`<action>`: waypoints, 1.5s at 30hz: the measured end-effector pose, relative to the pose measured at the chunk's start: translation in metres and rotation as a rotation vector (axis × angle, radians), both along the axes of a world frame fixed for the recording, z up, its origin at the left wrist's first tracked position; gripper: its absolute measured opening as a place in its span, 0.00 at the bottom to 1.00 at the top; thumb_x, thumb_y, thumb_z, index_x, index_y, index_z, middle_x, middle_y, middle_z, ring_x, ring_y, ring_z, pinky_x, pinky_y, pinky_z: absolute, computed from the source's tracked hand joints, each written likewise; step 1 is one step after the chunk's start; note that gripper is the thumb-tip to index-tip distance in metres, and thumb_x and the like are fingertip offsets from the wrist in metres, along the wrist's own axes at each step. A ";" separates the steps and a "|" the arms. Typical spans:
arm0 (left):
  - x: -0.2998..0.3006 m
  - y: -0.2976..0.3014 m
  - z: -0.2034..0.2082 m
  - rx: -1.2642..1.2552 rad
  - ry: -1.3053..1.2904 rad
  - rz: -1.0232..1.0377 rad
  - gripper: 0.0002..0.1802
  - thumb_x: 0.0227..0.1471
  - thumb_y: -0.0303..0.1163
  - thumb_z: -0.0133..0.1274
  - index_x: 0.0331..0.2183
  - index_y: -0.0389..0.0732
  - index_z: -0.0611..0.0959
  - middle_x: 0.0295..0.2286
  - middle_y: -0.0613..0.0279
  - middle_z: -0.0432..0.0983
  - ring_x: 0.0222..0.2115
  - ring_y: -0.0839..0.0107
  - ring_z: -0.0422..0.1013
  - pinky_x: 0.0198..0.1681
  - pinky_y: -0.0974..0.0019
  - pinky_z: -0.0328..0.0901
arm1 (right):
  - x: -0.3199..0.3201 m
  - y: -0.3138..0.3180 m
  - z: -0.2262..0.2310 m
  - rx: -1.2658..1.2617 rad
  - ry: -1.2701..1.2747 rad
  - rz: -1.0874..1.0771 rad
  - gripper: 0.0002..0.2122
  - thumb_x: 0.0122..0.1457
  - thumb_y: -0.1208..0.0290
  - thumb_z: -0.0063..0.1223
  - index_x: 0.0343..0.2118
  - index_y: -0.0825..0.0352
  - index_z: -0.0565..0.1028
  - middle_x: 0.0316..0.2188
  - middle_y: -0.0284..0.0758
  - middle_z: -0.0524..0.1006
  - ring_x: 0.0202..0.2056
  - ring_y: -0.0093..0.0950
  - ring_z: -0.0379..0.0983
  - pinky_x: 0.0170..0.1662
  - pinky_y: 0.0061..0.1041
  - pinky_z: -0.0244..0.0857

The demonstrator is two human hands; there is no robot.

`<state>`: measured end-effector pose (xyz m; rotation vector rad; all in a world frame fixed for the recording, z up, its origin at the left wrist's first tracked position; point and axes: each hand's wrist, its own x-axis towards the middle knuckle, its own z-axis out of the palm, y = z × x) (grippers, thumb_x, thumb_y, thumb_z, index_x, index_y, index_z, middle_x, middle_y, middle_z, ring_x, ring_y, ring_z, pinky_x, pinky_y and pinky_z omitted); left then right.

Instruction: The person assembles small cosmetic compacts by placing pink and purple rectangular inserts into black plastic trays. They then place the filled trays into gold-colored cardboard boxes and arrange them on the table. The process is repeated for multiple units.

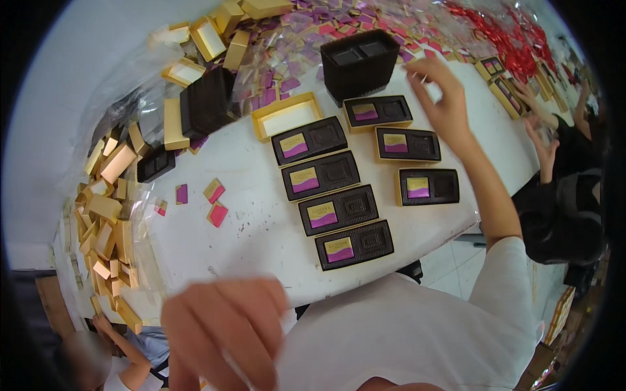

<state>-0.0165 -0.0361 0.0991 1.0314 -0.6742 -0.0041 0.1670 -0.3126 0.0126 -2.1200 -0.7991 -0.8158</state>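
My right hand reaches over the far right of the table, beside a tall stack of black plastic trays. Its thumb and index finger curl together in a pinch; anything between them is too small to make out. Close to the camera, my left hand is blurred, its fingers bent downward and their tips unclear. Two columns of gold boxes lined with black trays lie between the hands. Each tray carries a gold-and-purple wrapped chocolate in its left compartment; the right compartments hold none. An unlined gold box tops the left column.
Loose wrapped chocolates lie on the white table. Gold boxes pile up along the left edge, near another black tray stack. Purple and pink chocolates heap at the back. Other people work right and lower left.
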 end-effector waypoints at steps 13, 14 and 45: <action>0.068 -0.038 0.011 -0.157 -0.277 -0.652 0.18 0.47 0.46 0.57 0.15 0.47 0.77 0.19 0.72 0.74 0.23 0.76 0.64 0.25 0.71 0.54 | 0.173 -0.129 -0.078 -0.619 0.587 -0.443 0.16 0.53 0.68 0.48 0.44 0.68 0.70 0.41 0.47 0.72 0.44 0.43 0.68 0.47 0.36 0.62; 0.077 -0.040 0.009 -0.186 -0.269 -0.687 0.17 0.47 0.46 0.57 0.15 0.47 0.78 0.20 0.72 0.74 0.23 0.76 0.64 0.25 0.71 0.55 | 0.192 -0.153 -0.102 -0.581 0.472 -0.389 0.17 0.55 0.67 0.45 0.47 0.68 0.68 0.44 0.48 0.69 0.47 0.43 0.65 0.50 0.36 0.60; 0.104 -0.012 -0.005 -0.348 0.015 -0.064 0.17 0.49 0.39 0.55 0.13 0.45 0.77 0.15 0.69 0.72 0.18 0.78 0.65 0.23 0.74 0.57 | 0.245 -0.025 -0.107 -0.501 0.179 -0.497 0.38 0.45 0.38 0.49 0.55 0.59 0.62 0.49 0.46 0.66 0.52 0.42 0.62 0.50 0.45 0.57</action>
